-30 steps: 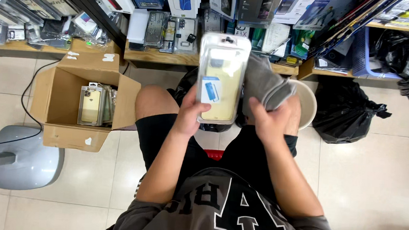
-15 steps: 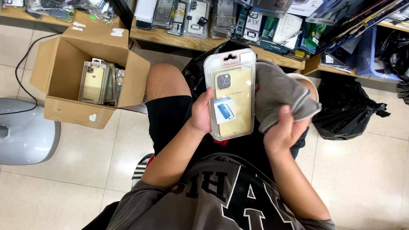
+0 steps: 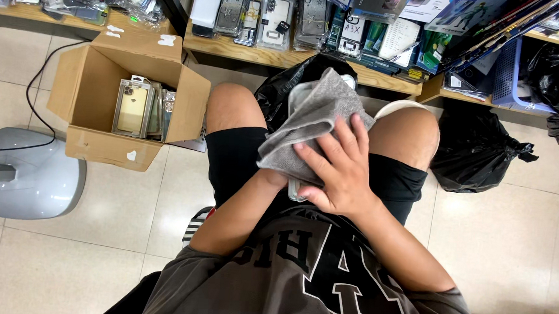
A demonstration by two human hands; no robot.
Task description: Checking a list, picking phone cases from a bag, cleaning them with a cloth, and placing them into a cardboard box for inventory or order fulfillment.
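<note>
Shelves of packaged cases surround us. Our right hand (image 3: 340, 170) presses flat, fingers spread, a soft grey cloth (image 3: 310, 123) over a clear case package (image 3: 293, 190) on our lap; left hand hidden, we cannot tell its grip. It looks light, slippery; hold its edges.

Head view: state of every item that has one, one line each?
Grey cloth: crumpled, pressed over the packaged case on the lap.
Packaged phone case: almost fully covered, only a clear edge showing.
Right hand: flat on the cloth, fingers spread.
Left hand: hidden under the cloth.
Cardboard box: flaps open, holding packaged cases upright.
Black bag: on the floor, its top gathered.
</note>
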